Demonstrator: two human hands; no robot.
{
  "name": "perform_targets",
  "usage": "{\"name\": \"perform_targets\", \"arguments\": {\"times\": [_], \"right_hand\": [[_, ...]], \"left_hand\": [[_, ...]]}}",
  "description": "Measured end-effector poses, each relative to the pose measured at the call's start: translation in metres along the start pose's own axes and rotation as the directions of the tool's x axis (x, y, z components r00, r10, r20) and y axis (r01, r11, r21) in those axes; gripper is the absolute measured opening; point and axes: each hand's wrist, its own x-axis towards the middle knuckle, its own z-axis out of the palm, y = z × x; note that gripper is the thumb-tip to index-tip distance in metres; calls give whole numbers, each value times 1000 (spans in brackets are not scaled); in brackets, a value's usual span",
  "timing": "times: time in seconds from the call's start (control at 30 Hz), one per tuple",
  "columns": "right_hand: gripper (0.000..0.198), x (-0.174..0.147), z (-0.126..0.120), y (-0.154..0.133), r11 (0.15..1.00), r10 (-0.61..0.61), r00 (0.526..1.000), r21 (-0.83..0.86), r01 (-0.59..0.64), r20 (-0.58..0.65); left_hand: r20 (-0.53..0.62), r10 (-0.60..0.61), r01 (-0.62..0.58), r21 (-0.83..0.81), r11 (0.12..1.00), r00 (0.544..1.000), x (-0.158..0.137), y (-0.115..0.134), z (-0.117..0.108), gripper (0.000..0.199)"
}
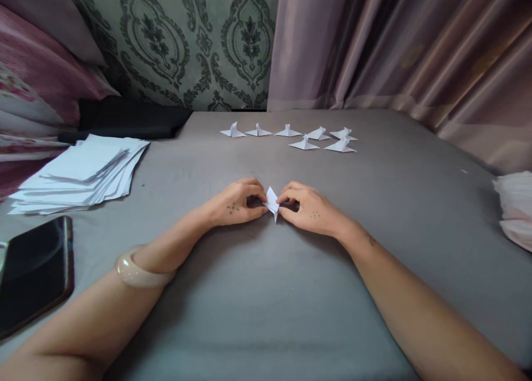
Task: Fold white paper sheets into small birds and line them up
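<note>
A small folded piece of white paper [272,199] is held up between my two hands, just above the grey cloth surface. It has a pointed top and a narrow tip pointing down. My left hand [239,202] pinches its left edge between thumb and fingers. On the opposite edge, my right hand [310,208] grips the paper the same way. Farther back stand several finished-looking white origami birds [288,130], some in a row and some just in front of it.
A stack of white paper sheets [83,170] lies at the left, with a black folded cloth [133,118] behind it. Nearer sits a dark phone [39,270]. Curtains [316,43] and a patterned wall [199,43] border the back. Whitish fabric [515,204] rests at the right edge.
</note>
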Motion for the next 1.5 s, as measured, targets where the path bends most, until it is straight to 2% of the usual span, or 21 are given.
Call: {"name": "perform_targets", "arguments": {"times": [0.13,0.3,0.6,0.97,1.07,1.2,1.27,1.33,1.43,1.5], "right_hand": [[14,4,2,6,995,15,1000,100,-15,-4],[18,8,6,9,991,40,998,128,-34,-44],[15,14,16,8,992,117,979,61,-109,-165],[13,15,18,6,992,126,975,9,-126,-181],[12,14,18,6,992,124,977,3,-126,-172],[11,13,18,5,991,134,976,-4,-137,-173],[10,13,18,5,991,128,977,-1,-130,-172],[9,13,18,6,992,123,978,5,-124,-168],[9,12,17,5,991,133,978,17,-132,-163],[7,12,16,5,990,138,978,26,-136,-158]], "left_hand": [[27,-38,40,-72,997,999,1,1,-6,20],[8,-50,50,-104,993,999,2,-3,-3,27],[-115,-151,143,-73,987,982,5,-7,12,20],[-171,-181,171,-72,983,969,6,-8,19,18],[-179,-161,160,-20,987,971,5,-7,20,16],[-192,-62,95,164,982,979,4,-2,22,7],[-142,37,0,252,968,989,2,4,21,11],[-30,118,-102,317,943,993,0,10,19,22],[112,137,-170,391,905,984,-4,20,16,27],[143,128,-178,424,888,981,-7,25,15,25]]}}
